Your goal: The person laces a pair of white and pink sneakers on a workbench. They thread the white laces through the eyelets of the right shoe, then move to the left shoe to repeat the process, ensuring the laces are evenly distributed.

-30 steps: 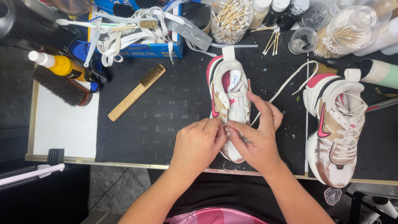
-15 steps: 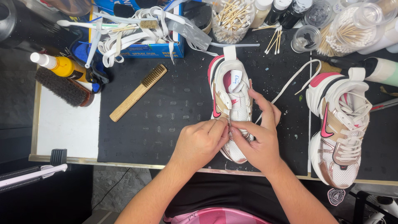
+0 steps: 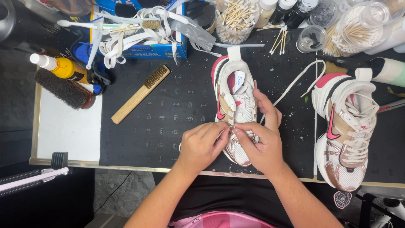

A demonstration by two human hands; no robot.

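Your left hand (image 3: 202, 145) and right hand (image 3: 261, 141) meet over the middle shoe (image 3: 234, 110), near the front edge of the desk (image 3: 168, 122). Both hands are closed, with fingertips pinching the shoe's lace area; I cannot tell just what they pinch. A loose white lace (image 3: 295, 82) runs from there toward the back. A second shoe (image 3: 348, 131) sits by the right edge, laced. At the back edge, a clear jar (image 3: 235, 17) holds cotton swabs, and another jar (image 3: 352, 31) at the back right holds more. A blue box (image 3: 145, 50) at the back left holds white laces and brushes. A wooden brush (image 3: 141, 93) lies left of the shoe.
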